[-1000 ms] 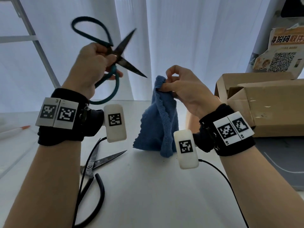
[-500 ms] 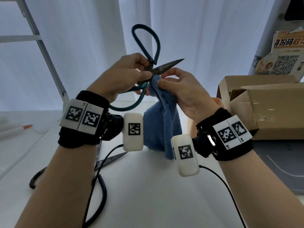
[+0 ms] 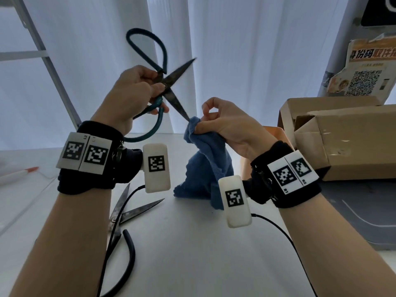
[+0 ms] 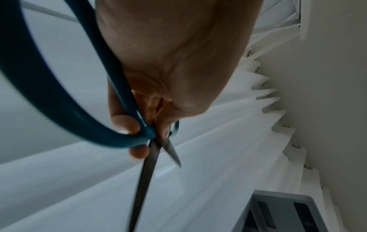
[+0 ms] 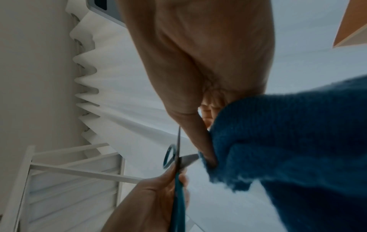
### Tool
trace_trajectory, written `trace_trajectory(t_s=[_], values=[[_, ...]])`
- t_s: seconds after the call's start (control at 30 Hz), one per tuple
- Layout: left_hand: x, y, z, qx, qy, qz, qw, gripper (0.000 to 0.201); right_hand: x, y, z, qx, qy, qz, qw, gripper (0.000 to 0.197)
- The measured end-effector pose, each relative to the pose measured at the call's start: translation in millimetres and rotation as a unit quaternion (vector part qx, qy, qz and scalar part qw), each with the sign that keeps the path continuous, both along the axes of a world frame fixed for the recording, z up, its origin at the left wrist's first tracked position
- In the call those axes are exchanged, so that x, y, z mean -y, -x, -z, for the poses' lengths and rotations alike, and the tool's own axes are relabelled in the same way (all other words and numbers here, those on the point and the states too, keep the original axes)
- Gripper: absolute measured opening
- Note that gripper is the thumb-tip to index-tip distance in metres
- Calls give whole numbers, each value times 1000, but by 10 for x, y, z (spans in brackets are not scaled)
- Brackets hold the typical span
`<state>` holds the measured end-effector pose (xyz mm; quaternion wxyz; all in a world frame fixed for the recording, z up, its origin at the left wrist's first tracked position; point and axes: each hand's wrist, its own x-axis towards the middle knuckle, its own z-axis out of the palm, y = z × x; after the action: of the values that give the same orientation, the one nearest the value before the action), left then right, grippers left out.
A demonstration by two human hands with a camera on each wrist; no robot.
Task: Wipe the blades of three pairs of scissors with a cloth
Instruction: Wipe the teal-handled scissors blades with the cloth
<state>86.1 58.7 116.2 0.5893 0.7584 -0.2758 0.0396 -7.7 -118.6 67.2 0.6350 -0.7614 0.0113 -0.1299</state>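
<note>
My left hand grips a pair of teal-handled scissors near the pivot, raised above the table with the blades spread wide. The lower blade's tip touches the top of a blue cloth, which my right hand pinches at its upper edge; the rest of the cloth hangs down to the tabletop. The left wrist view shows my fingers curled round the teal handle and both blades crossing. In the right wrist view the cloth fills the right side beside the blade tip. A black-handled pair of scissors lies open on the table under my left wrist.
A cardboard box stands on the right, with a grey mat before it. A white pen with a red tip lies at the far left. White curtains hang behind. Cables run from both wrist cameras across the white table.
The scissors have opened wider and swung left. The cloth has slid off the blade toward its tip, with my right hand dropping lower and to the right.
</note>
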Motion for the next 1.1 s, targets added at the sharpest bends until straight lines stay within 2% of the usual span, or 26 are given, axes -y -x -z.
trace_trajectory(t_s=[0.1,0.23,0.33,0.43,0.5,0.6,0.63,0.7,0.8,0.9,1.0,1.1], values=[[-108,-89,-22,-5,41,-40,998,17,20,-15,37,-23,38,20,999,30],[-179,-129,-15,-14,38,-38,998,17,-7,-63,77,-12,39,59,997,15],[-131,-95,-22,-21,44,-24,999,12,-6,-68,86,-30,88,51,994,22],[-75,-37,-37,-34,64,-5,997,11,-3,-54,70,-16,112,62,992,21],[-30,-1,-35,-50,83,6,995,12,-20,-23,38,-3,79,26,996,21],[80,58,-13,-68,115,14,991,24,-70,39,-30,4,-4,-39,999,43],[121,85,-1,-72,122,17,990,26,-86,52,-53,6,-9,-49,999,46],[197,140,28,-80,131,28,988,26,-114,71,-74,10,13,-60,998,39],[278,178,57,-88,137,45,986,21,-123,86,-89,15,11,-45,999,20],[289,173,63,-90,148,61,983,21,-115,77,-108,34,-34,-10,999,14],[260,151,59,-94,188,67,975,21,-84,63,-137,59,-118,29,991,11],[258,135,52,-116,268,37,956,24,-28,72,-162,82,-218,43,972,16]])
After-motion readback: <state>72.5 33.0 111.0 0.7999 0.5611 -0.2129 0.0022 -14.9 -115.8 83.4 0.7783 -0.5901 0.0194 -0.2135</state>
